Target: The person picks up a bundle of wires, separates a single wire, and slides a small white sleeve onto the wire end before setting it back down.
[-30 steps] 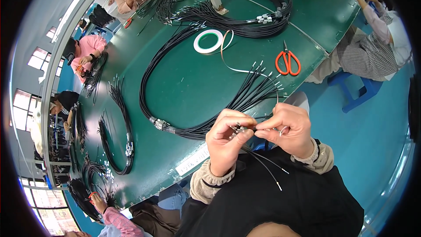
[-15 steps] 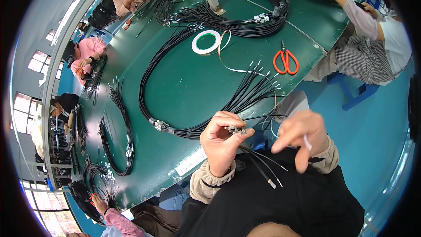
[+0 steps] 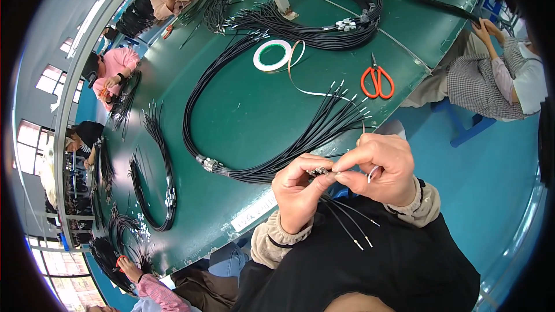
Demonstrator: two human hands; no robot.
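Both hands meet just off the near edge of the green tabletop. The left hand pinches a small metal connector on a bundle of black cables, and the right hand grasps the same connector from the other side, fingertips touching. A pale strip curls by the right fingers; what it is stays unclear. Loose cable ends hang below the hands over dark clothing. On the tabletop beyond lie a roll of white tape, orange scissors near the right edge, and more coiled cables. Fingers hide most of the connector.
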